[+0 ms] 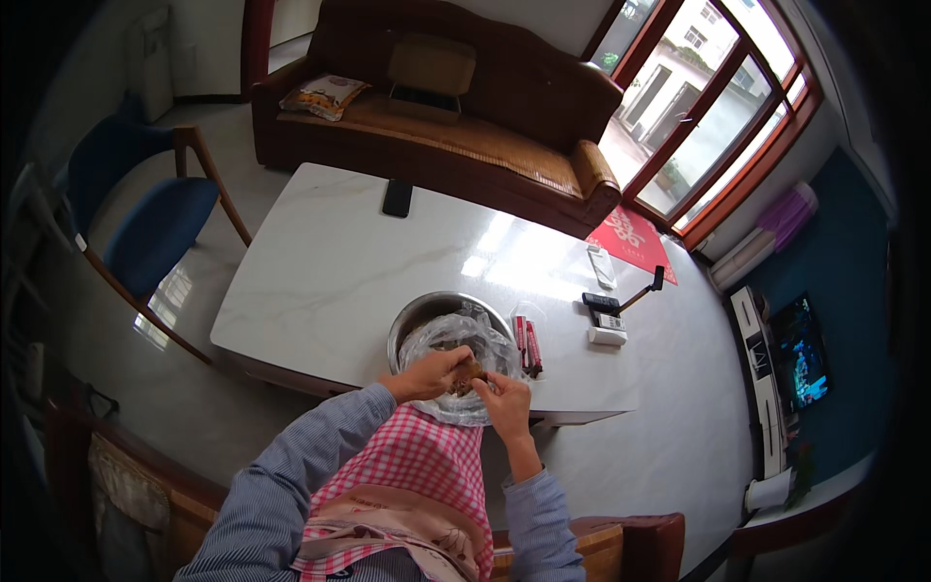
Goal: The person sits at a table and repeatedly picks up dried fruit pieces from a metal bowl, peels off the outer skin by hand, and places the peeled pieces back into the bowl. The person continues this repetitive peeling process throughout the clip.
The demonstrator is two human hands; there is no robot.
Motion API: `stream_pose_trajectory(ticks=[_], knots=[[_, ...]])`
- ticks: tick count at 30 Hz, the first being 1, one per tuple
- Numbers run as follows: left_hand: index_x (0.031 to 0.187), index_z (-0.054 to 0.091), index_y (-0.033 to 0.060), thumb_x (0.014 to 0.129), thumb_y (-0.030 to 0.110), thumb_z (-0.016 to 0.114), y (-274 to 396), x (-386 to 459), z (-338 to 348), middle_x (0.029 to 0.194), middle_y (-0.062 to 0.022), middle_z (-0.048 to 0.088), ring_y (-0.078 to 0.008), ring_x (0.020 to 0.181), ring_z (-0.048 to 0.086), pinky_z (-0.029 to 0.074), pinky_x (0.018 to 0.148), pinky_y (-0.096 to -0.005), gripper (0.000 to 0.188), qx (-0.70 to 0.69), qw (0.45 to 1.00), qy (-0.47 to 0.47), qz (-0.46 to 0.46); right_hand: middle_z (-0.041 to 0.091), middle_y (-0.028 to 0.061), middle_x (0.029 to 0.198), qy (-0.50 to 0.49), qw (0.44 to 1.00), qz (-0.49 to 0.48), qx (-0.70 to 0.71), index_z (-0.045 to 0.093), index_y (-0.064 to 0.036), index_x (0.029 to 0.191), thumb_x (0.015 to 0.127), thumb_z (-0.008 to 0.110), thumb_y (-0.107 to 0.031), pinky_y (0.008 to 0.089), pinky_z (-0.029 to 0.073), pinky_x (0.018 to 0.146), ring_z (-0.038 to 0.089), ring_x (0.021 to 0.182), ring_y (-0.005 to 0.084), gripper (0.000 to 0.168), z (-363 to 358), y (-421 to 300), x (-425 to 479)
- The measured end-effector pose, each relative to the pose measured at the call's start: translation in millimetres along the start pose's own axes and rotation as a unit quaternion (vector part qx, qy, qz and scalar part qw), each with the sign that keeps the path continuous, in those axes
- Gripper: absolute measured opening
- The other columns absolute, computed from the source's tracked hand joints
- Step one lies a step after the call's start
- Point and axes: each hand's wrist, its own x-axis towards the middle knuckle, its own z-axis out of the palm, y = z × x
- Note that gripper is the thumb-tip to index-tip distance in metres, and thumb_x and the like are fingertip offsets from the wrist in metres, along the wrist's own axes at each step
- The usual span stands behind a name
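My left hand point(429, 375) and my right hand point(509, 400) meet over a clear plastic bag point(465, 416). Pinched between the fingertips of both is a small brown piece point(477, 370), too small to name exactly. Inside the bag lie more brown pieces point(458, 387), partly covered by my hands. Behind and under the bag stands a round stainless steel bowl point(396, 327) near the front edge of the white marble-look table point(305, 291). Crumpled plastic hides most of the bowl's inside.
Right of the bowl are red-wrapped sticks point(534, 349) on a clear tray. Farther right sit a black remote control point(601, 301) and a white box point(607, 335). A black phone point(397, 198) lies at the back. Beyond are a wooden sofa point(436, 138) and blue chair point(156, 233).
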Motion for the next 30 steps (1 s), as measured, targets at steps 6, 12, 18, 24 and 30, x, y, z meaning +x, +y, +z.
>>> stream_pose_trajectory(ticks=[6, 12, 18, 24, 30], knots=[[0.109, 0.048, 0.0058, 0.101, 0.026, 0.043, -6.6, -5.3, 10.9, 0.096, -0.0041, 0.056, -0.0122, 0.086, 0.053, 0.046, 0.079, -0.0288, 0.023, -0.183, 0.982, -0.013, -0.053, 0.037, -0.0077, 0.055, 0.024, 0.999, 0.009, 0.032, 0.070, 0.003, 0.097, 0.081, 0.073, -0.017, 0.0240, 0.025, 0.044, 0.031, 0.052, 0.0014, 0.025, 10.2, 4.8, -3.5], [0.128, 0.048, 0.0079, 0.095, 0.045, 0.051, -5.5, -5.2, -4.7, 0.103, -0.0031, 0.057, -0.0114, 0.091, 0.054, 0.046, 0.082, -0.0276, 0.050, -0.320, 0.936, -0.107, -0.096, 0.038, -0.0085, 0.057, 0.000, 0.998, 0.006, 0.058, 0.070, 0.002, 0.100, 0.083, 0.071, -0.013, 0.0226, 0.025, 0.045, 0.031, 0.053, 0.0006, 0.023, 11.8, 1.4, -4.1], [0.128, 0.049, 0.0070, 0.094, 0.041, 0.056, -9.7, -11.7, -5.6, 0.105, -0.0017, 0.058, -0.0092, 0.089, 0.052, 0.045, 0.079, -0.0265, 0.048, -0.352, 0.926, -0.120, -0.055, 0.037, -0.0089, 0.057, 0.000, 0.997, 0.000, 0.072, 0.069, 0.003, 0.095, 0.083, 0.071, -0.014, 0.0226, 0.024, 0.046, 0.031, 0.052, 0.0010, 0.020, 17.7, 1.6, -4.6], [0.119, 0.054, 0.0027, 0.095, 0.017, 0.055, -18.4, -9.7, 7.1, 0.094, -0.0013, 0.061, -0.0085, 0.079, 0.050, 0.044, 0.072, -0.0257, 0.028, -0.227, 0.974, -0.019, -0.004, 0.037, -0.0061, 0.055, 0.020, 0.999, 0.003, 0.029, 0.068, 0.002, 0.090, 0.082, 0.071, -0.016, 0.0249, 0.025, 0.045, 0.032, 0.051, 0.0029, 0.020, 22.7, 7.1, -3.0], [0.106, 0.060, 0.0028, 0.090, 0.003, 0.054, -14.8, -7.3, 11.5, 0.090, -0.0081, 0.061, -0.0185, 0.086, 0.057, 0.046, 0.076, -0.0310, 0.017, -0.031, 0.995, 0.085, 0.044, 0.032, -0.0081, 0.055, 0.023, 0.999, 0.012, 0.041, 0.069, 0.002, 0.088, 0.083, 0.071, -0.017, 0.0250, 0.020, 0.044, 0.027, 0.051, 0.0015, 0.020, 23.9, 4.7, 0.0]])
